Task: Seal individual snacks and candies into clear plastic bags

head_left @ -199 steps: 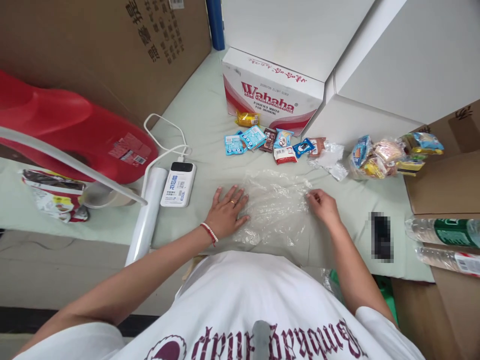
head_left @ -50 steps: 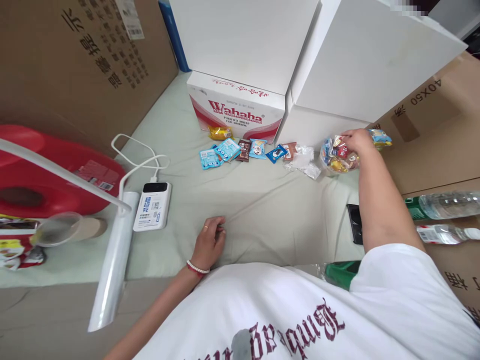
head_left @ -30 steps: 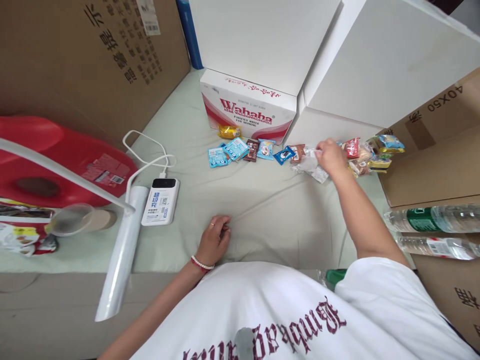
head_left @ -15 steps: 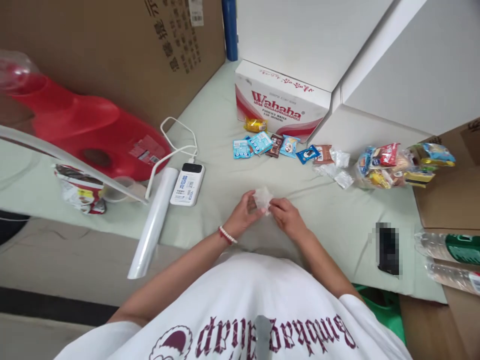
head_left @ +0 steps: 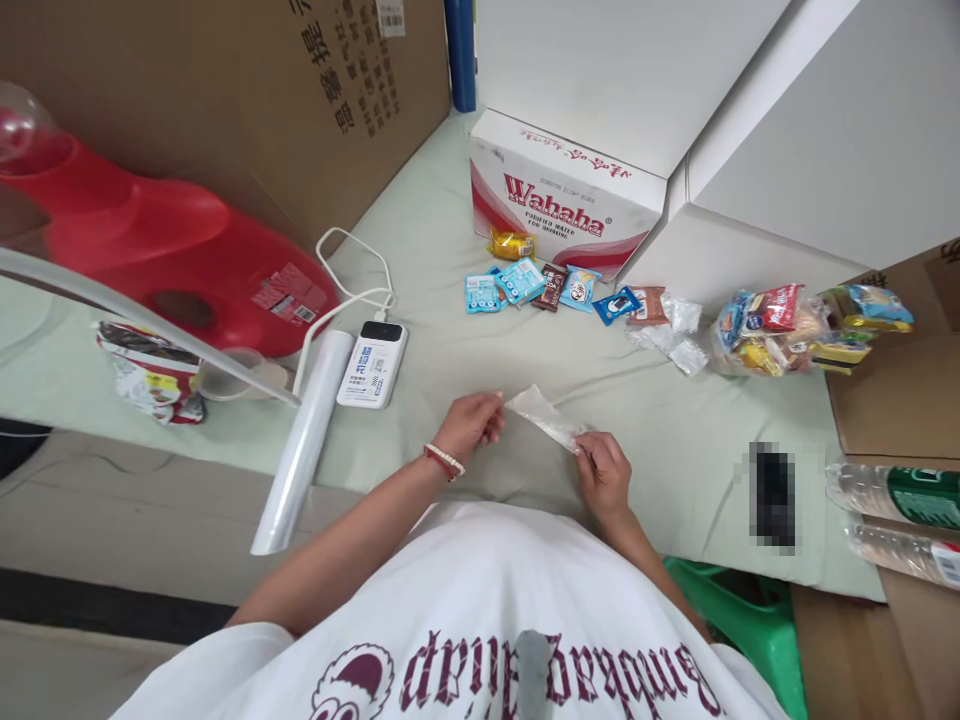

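Note:
A small clear plastic bag [head_left: 546, 415] is stretched slantwise between my hands, above the cloth-covered table. My left hand [head_left: 471, 425], with a beaded bracelet at the wrist, pinches the bag's upper left end between thumb and forefinger, its other fingers curled. At the lower right end, my right hand [head_left: 604, 470] grips the bag between thumb and fingers. Beyond them lies a row of small snack packets: a yellow one [head_left: 512, 245], light blue ones [head_left: 521, 282], a brown one [head_left: 553, 287], and a dark blue one [head_left: 617, 306]. Crumpled clear bags [head_left: 686, 352] lie at the row's right end.
A Wahaha carton [head_left: 562, 205] stands behind the packets. To the right are a bag of snacks [head_left: 772, 335], a blurred black object [head_left: 775, 497] and plastic bottles [head_left: 919, 495]. Leftward lie a power bank [head_left: 373, 365], a plastic roll [head_left: 304, 445] and a red jug [head_left: 172, 250].
The plastic bag, bunched between both hands before, is now drawn out long. My right hand has moved right and toward my body; my left hand has shifted slightly left.

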